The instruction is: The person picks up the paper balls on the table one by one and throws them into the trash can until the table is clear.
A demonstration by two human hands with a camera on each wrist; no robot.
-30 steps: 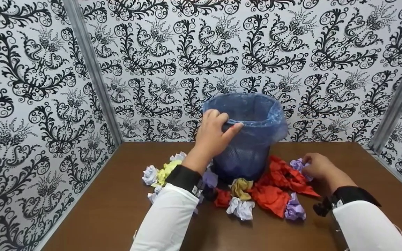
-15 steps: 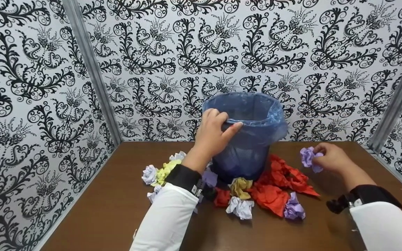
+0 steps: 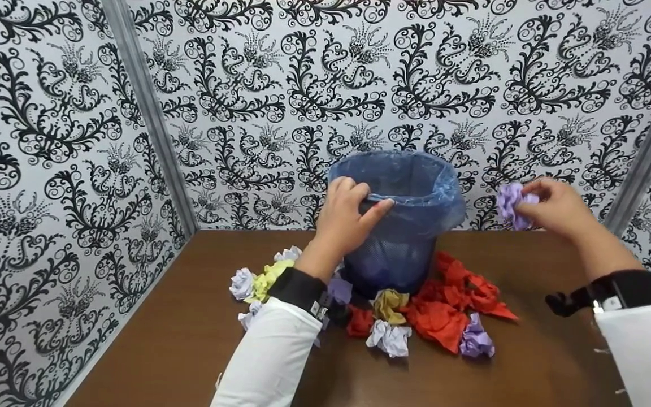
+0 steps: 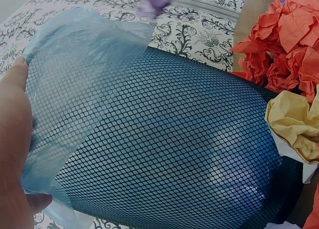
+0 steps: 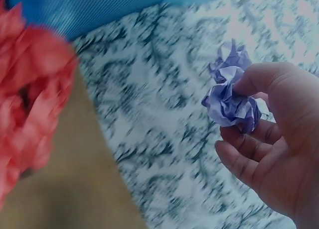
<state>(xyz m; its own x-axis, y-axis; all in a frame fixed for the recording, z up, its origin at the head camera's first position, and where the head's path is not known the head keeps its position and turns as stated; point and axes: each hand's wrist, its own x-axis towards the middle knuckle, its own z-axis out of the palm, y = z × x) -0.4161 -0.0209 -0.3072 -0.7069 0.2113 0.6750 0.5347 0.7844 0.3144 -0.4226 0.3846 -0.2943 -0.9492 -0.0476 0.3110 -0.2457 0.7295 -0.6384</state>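
left hand (image 3: 343, 217): clamped on rim of lined bin (image 3: 396, 257), likely steadying it | right hand (image 3: 557, 209): pinches purple paper ball (image 3: 510, 203) aloft, seemingly to clear red paper (image 3: 438, 323)

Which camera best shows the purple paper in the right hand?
The right wrist view: the purple paper is large there, its folds visible, pinched by the right hand. The head view shows it smaller, partly covered; the left wrist view, only a blur at the top edge.
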